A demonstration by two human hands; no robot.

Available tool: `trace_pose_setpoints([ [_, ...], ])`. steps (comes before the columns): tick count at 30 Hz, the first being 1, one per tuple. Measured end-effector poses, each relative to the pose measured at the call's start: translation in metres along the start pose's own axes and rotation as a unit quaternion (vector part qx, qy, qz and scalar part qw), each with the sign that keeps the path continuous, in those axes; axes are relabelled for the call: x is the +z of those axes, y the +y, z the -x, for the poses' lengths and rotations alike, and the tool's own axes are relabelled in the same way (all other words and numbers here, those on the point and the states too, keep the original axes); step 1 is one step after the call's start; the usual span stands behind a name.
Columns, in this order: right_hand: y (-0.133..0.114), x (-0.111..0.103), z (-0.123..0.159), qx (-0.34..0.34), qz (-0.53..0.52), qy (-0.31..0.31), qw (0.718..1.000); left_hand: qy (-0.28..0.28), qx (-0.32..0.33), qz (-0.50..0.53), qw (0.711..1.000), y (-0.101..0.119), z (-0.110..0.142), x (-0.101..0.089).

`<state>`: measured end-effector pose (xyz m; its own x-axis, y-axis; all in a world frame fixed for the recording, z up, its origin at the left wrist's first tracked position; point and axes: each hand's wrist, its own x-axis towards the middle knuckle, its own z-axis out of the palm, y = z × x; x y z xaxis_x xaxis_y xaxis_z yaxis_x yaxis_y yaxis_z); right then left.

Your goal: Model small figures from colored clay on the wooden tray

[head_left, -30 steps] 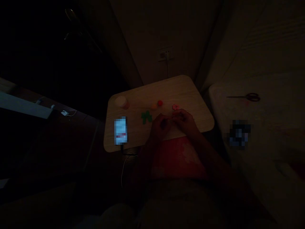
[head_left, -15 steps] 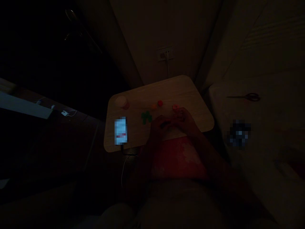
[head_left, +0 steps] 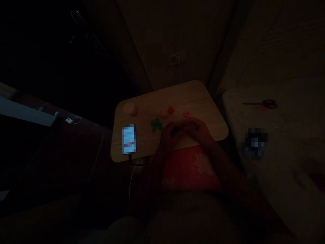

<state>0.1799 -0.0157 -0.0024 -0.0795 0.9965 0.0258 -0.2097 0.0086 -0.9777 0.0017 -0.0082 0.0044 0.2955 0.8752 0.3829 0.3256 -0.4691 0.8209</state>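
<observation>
Over the near part of a small wooden-topped table (head_left: 142, 145), my left hand (head_left: 169, 133) and my right hand (head_left: 198, 129) meet at the fingertips. Both have curled, pinching fingers, and whatever is between them is too dark and small to make out. Just beyond my right hand lies a pink ring-shaped piece (head_left: 187, 114). A green piece with several lobes (head_left: 156, 125) lies left of my left hand. Farther back, a yellow-orange lump (head_left: 165, 114) and a red ball (head_left: 171, 110) sit close together.
A tub with a pale lid (head_left: 129, 108) stands at the table's back left, with a lit phone (head_left: 129, 139) and its cable in front. Scissors (head_left: 261, 103) and a blurred dark object (head_left: 255, 143) lie on the pale surface at right. A wall socket (head_left: 176, 58) holds a plug.
My fingers shift slightly against each other; the right hand's fingers rose toward the pink ring, then lowered a little. The pieces on the table stay where they were.
</observation>
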Motion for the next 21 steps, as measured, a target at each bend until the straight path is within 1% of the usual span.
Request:
trace_pose_setpoints([
  [3, 0.0028, 0.0011, -0.0018, -0.004, 0.007, 0.003, 1.000, 0.017, 0.010, -0.009, 1.000, -0.0024, 0.0004, -0.0006],
  [7, 0.0053, 0.0010, -0.0018, -0.018, 0.034, -0.004, 0.999, 0.042, 0.007, -0.025, 0.999, -0.0019, 0.0005, -0.0020],
  [11, 0.0033, 0.0005, 0.0012, -0.053, 0.049, -0.034, 0.997, 0.049, -0.013, -0.022, 0.998, 0.0003, 0.0005, -0.0027],
  [13, 0.0020, 0.0013, 0.0024, -0.079, 0.078, -0.054, 0.992, 0.049, -0.026, -0.019, 0.998, -0.0001, 0.0004, -0.0022],
  [15, 0.0013, 0.0023, 0.0030, -0.106, 0.128, -0.059, 0.984, 0.042, -0.038, -0.023, 0.998, -0.0014, -0.0001, -0.0013],
  [17, 0.0014, 0.0032, 0.0033, -0.121, 0.166, -0.044, 0.978, 0.024, -0.046, -0.030, 0.998, -0.0022, -0.0010, -0.0007],
  [21, 0.0015, 0.0037, 0.0040, -0.115, 0.175, -0.002, 0.978, -0.012, -0.049, -0.028, 0.998, 0.0005, -0.0028, -0.0015],
])
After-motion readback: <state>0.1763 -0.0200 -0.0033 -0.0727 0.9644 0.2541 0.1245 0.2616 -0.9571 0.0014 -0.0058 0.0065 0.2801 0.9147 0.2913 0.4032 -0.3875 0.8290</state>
